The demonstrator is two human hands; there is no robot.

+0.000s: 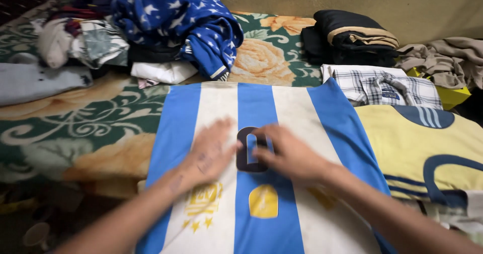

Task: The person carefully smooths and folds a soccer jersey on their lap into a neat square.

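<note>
We see both hands flat and open on the striped jersey [261, 148] — left hand [211, 151] and right hand [287, 153] meet mid-frame; its stripes run toward the frame's top.

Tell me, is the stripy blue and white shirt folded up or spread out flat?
Spread out flat. The striped shirt lies open on the bed, stripes and badges showing, with the left hand and right hand pressed on it.

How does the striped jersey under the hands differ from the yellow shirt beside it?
The striped jersey has light blue and white vertical stripes; the yellow shirt is plain yellow with navy trim. Both hands, left hand and right hand, press flat on the jersey; the yellow shirt lies untouched. Both are spread flat.
</note>
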